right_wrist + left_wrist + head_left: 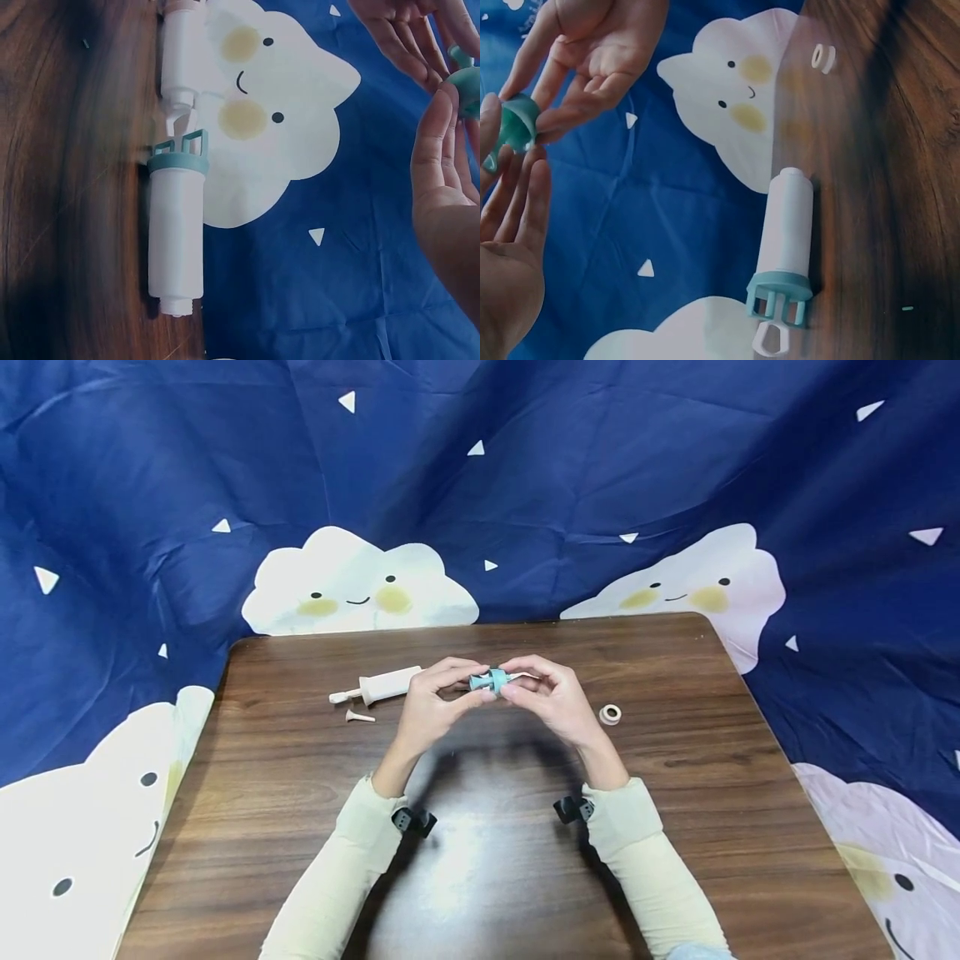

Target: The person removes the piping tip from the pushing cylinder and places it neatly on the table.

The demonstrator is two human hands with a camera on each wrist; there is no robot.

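Between both hands, above the table, is a small teal plastic piece (492,681) with a hollow, cup-like end (519,124). My left hand (435,693) pinches its left side between thumb and fingers. From the other side, the thumb and fingers of my right hand (557,695) grip it too. Beyond the hands lies a white toy syringe (785,225) with a teal collar and a white loop handle; the hands mostly cover it in the head view. Left of them, a second white toy syringe (392,684) with a pale pinkish collar rests on its side.
A small pale peg (360,717) with a flared end lies near the left syringe. To the right of the hands sits a pale ring-shaped piece (611,715). Behind the wooden table (675,860) hangs a blue curtain (525,485) with cloud faces.
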